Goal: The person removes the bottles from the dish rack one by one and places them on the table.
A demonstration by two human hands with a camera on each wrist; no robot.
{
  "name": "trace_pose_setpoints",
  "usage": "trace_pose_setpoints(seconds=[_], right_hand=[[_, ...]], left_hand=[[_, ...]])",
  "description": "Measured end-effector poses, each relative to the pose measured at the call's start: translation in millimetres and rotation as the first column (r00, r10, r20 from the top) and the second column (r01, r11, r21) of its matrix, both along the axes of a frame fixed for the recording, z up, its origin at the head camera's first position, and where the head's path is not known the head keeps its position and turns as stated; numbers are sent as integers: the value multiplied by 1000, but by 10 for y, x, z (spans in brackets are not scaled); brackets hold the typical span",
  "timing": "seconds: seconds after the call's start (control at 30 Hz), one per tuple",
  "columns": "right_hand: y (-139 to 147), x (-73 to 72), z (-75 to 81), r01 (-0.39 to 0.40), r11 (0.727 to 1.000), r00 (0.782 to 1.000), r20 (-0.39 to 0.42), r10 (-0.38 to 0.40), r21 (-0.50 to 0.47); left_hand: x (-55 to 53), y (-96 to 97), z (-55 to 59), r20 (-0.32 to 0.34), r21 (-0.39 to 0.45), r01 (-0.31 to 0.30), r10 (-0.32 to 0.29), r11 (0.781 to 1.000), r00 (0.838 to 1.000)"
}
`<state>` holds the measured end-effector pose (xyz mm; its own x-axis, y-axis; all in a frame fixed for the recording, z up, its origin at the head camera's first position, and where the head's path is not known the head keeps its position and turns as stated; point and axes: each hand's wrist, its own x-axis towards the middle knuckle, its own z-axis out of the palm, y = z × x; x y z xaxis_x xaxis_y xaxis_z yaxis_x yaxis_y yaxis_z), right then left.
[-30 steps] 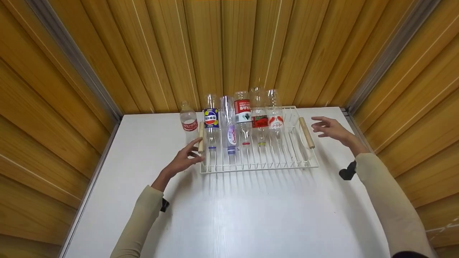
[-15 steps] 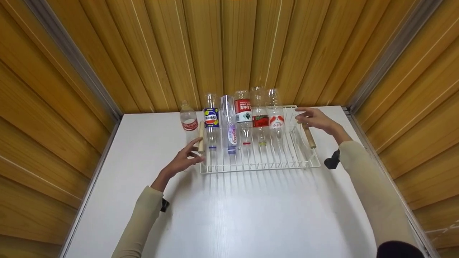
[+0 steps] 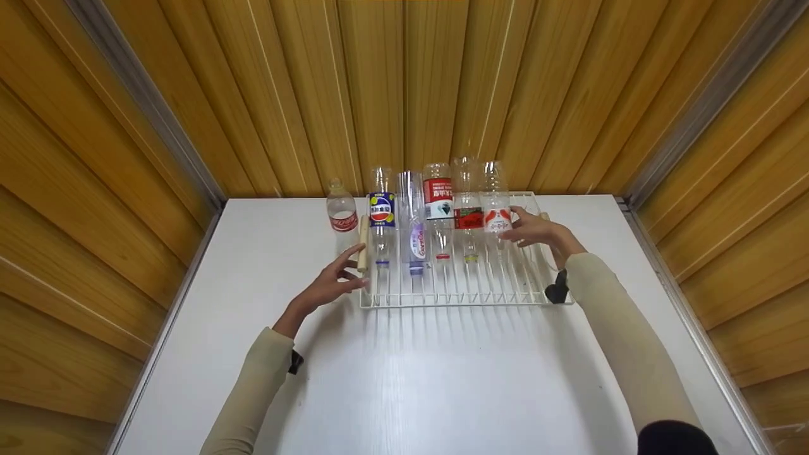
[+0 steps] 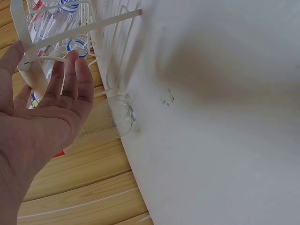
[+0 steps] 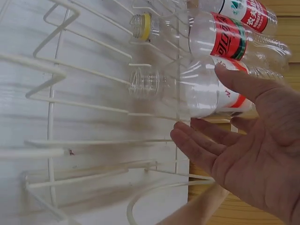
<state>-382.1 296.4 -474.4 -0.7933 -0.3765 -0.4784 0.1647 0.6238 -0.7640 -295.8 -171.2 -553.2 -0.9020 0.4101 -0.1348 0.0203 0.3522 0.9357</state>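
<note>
A white wire rack (image 3: 404,306) with wooden side handles holds a row of empty plastic bottles, set neck down and leaning. My left hand (image 3: 328,285) is at the left wooden handle (image 3: 363,243); in the left wrist view its fingers (image 4: 70,86) are fairly straight beside the handle's end. The right hand (image 3: 537,230) reaches over the rack to the rightmost bottle (image 3: 497,218), clear with a white and red label. In the right wrist view, thumb and fingers are spread on either side of this bottle (image 5: 197,91); firm contact cannot be made out.
A bottle with a red label (image 3: 344,218) stands upright left of the rack. Other racked bottles include a blue-labelled one (image 3: 382,210) and a red-and-green one (image 3: 468,218). Wooden-plank walls (image 3: 430,95) border the white table (image 3: 442,379) at back and sides.
My right hand has moved left from outside the rack, over the right handle, to the rightmost bottle. The left hand stays at the left handle. The head view has shifted slightly.
</note>
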Motion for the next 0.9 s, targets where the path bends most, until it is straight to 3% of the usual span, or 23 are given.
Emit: trace_pose_setpoints(seconds=[0.23,0.6,0.9], right_hand=[[-117,7,-87,58,997,996,70,-61,46],[-184,-36,-117,124,992,991,47,-126,33],[-129,58,-15,169,986,986,6,-169,-1]], left_hand=[[-15,27,-36,29,-29,-9,10,1000,1000],[-20,-11,-42,3,-6,1,-1,1000,1000],[-26,-23,-33,-1,-11,13,-13,1000,1000]])
